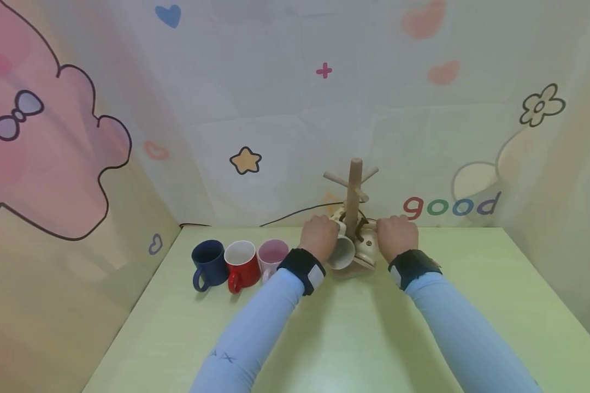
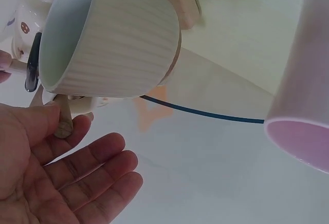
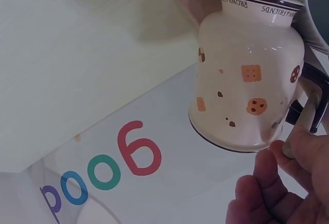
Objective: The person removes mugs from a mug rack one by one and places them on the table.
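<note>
A wooden mug tree [image 1: 354,191] stands near the back edge of the table, its upper pegs bare. On a lower left peg [image 2: 64,124] hangs a white ribbed mug [image 2: 121,39], tilted; my left hand [image 1: 319,237] pinches that peg's end between thumb and index finger, other fingers extended. My right hand [image 1: 398,234] pinches the end of the lower right peg [image 3: 303,124]. From it, by its dark handle, hangs a cream mug [image 3: 241,80] with cookie prints, mouth downward. Another cream patterned mug behind the post is mostly hidden.
To the left stand a navy mug [image 1: 210,262], a red mug [image 1: 246,273] with a white inside and a pink mug [image 1: 273,254], upright in a row. The pink one is partly behind my left wrist. A printed cloth backdrop [image 1: 295,109] rises behind the table [image 1: 354,327].
</note>
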`<state>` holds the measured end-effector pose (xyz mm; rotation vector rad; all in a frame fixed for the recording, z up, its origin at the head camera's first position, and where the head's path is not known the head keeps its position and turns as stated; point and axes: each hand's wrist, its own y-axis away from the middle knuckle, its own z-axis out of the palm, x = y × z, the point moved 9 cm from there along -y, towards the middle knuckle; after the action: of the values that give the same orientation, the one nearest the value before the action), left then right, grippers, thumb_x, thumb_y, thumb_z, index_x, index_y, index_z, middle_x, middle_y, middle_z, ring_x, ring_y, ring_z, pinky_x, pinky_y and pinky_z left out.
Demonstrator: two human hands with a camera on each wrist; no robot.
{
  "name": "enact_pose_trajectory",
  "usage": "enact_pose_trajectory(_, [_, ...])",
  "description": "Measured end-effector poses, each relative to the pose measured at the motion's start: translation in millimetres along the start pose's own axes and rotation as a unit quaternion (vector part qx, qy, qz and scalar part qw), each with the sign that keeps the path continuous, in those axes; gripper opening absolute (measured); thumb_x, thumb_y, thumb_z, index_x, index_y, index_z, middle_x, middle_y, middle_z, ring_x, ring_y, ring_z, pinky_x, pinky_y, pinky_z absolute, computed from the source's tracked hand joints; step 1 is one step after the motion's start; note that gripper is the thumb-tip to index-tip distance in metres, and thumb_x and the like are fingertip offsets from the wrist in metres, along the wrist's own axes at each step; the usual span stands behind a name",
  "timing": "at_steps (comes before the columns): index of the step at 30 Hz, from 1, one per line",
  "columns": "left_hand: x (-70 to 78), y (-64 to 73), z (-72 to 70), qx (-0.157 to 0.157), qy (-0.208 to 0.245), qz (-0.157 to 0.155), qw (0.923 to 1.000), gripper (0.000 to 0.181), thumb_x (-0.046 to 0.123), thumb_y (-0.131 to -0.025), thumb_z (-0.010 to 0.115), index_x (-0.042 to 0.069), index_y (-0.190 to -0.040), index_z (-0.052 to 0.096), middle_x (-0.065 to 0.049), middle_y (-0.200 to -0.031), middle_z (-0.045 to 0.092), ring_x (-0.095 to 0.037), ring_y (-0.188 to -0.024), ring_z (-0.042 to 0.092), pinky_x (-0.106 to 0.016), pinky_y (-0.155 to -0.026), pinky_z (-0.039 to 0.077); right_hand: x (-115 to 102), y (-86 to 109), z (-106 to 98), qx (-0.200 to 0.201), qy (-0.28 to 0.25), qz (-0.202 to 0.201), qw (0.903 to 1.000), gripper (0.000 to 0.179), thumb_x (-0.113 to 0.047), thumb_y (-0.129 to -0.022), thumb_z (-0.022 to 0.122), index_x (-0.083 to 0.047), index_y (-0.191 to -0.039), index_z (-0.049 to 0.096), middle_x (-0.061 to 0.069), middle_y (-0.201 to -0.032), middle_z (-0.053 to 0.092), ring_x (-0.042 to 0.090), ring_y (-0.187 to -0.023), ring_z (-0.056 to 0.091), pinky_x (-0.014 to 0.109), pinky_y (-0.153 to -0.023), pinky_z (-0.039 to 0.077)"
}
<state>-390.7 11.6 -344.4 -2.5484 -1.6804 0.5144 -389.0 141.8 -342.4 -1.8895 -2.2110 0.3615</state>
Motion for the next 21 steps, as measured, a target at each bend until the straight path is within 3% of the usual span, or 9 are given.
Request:
enact_pose_trajectory(9, [1.7,-0.1,2.9,-0.019,0.012,-0.003,0.9997,0.018,0.018,-0.101,0.059,0.016,-0.109,0.074,-0.004,-0.092,0.067,-0.018,-0.083,0.062,-0.032,-0.070,0.055,0.8,0.0,0.6,0.005,-0.004,-0.001,1.0000,0.010,-0.007,-0.092,0.068,0.002,-0.092,0.072,0.019,-0.073,0.064,0.039,-0.071,0.060,0.052,-0.060,0.054])
enact_pose_trajectory(21, [3.5,2.0,0.1,0.007,-0.007,-0.002,1.0000,0.018,0.019,-0.101,0.057,0.015,-0.103,0.075,-0.004,-0.089,0.068,-0.018,-0.081,0.064,-0.031,-0.066,0.054,2.6,-1.4,3.7,0.006,-0.007,-0.001,1.0000,0.013,-0.011,-0.093,0.068,0.002,-0.095,0.072,0.019,-0.073,0.065,0.038,-0.069,0.059,0.051,-0.060,0.054])
